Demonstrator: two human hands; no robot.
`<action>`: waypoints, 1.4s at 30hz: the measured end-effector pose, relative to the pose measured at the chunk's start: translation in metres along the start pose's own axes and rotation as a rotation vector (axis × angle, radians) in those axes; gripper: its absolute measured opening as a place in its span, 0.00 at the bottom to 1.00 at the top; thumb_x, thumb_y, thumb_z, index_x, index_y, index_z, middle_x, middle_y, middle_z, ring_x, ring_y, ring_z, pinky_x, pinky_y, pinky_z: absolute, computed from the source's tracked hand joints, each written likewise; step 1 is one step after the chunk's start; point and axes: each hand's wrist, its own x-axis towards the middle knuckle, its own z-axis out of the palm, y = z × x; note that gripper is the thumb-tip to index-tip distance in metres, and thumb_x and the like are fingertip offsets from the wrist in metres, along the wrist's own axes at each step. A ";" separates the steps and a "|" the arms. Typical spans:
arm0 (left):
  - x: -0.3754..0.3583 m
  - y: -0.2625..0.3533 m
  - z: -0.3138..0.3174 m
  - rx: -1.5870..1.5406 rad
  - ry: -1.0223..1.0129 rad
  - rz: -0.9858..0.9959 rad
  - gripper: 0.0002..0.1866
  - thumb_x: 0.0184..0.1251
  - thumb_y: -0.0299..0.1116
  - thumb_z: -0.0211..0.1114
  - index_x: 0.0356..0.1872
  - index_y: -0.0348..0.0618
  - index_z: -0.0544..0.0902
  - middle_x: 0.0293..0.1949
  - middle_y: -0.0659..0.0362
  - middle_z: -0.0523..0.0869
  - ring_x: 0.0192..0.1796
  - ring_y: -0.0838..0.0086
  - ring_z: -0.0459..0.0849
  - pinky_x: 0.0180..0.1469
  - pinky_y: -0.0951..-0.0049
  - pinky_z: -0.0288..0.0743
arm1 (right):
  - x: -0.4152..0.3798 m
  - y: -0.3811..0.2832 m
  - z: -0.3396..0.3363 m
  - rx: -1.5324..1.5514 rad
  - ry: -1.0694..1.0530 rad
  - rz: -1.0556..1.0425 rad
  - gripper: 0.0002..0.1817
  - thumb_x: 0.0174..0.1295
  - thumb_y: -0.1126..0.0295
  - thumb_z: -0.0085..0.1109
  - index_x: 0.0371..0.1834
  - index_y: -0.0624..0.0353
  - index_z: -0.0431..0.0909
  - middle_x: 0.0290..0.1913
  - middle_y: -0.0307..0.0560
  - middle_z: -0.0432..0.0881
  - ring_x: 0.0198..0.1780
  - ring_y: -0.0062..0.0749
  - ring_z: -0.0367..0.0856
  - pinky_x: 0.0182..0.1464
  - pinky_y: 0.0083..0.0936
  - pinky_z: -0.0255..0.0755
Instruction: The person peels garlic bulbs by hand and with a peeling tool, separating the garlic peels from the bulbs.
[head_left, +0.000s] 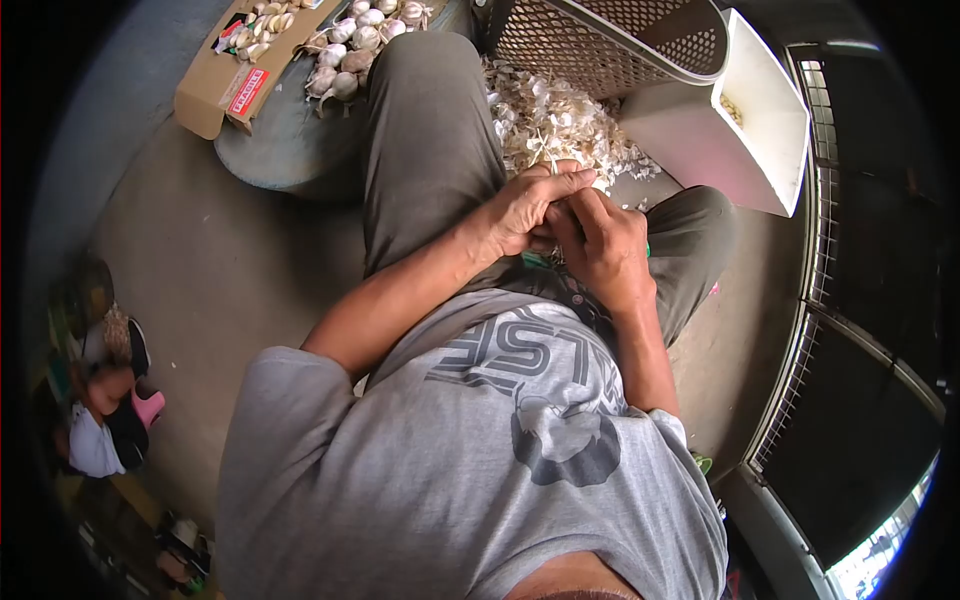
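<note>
Both hands meet above my lap, fingers curled in and touching. My left hand (527,208) is closed, its thumb stretched across toward the right hand. My right hand (607,245) is closed too, fingertips pressed against the left. Whatever lies between them is hidden by the fingers; a pale sliver shows near the thumb tip. Just beyond the hands is a heap of dry garlic skins (560,115) on the floor. Whole garlic bulbs (345,55) lie on a round grey surface (290,150), beside a cardboard box piece (215,95) holding loose garlic cloves (262,30).
A brown perforated plastic basket (590,50) lies tilted behind the skins. Next to it, a white container (690,135) rests on its side with pale bits inside. A metal-framed mesh panel (820,180) runs along the right. Assorted items (110,400) stand at the far left.
</note>
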 end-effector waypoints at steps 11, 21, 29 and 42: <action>-0.003 0.009 0.018 0.155 0.075 0.144 0.15 0.77 0.48 0.65 0.43 0.47 0.79 0.24 0.70 0.78 0.19 0.88 0.71 0.16 0.83 0.60 | -0.009 0.004 0.001 0.381 0.102 0.320 0.08 0.73 0.71 0.63 0.43 0.64 0.77 0.35 0.52 0.86 0.32 0.34 0.86 0.36 0.29 0.78; 0.009 -0.002 0.006 0.383 0.157 0.344 0.12 0.75 0.41 0.67 0.42 0.43 0.82 0.31 0.66 0.83 0.24 0.87 0.75 0.23 0.82 0.68 | -0.006 0.022 0.006 0.805 0.296 0.587 0.07 0.74 0.72 0.63 0.47 0.65 0.80 0.34 0.38 0.84 0.25 0.13 0.72 0.26 0.16 0.66; 0.016 -0.009 -0.003 0.568 0.278 0.421 0.10 0.77 0.38 0.63 0.39 0.42 0.82 0.27 0.67 0.80 0.23 0.88 0.73 0.22 0.83 0.66 | -0.010 0.035 0.017 0.436 0.263 0.395 0.05 0.73 0.74 0.63 0.45 0.65 0.79 0.34 0.38 0.84 0.29 0.12 0.74 0.30 0.14 0.67; 0.014 -0.005 0.000 0.394 0.267 0.326 0.10 0.75 0.37 0.65 0.41 0.39 0.82 0.24 0.67 0.78 0.19 0.86 0.72 0.21 0.81 0.68 | -0.010 0.035 0.010 0.886 0.330 0.617 0.07 0.74 0.74 0.60 0.50 0.67 0.79 0.38 0.43 0.86 0.23 0.14 0.72 0.23 0.15 0.65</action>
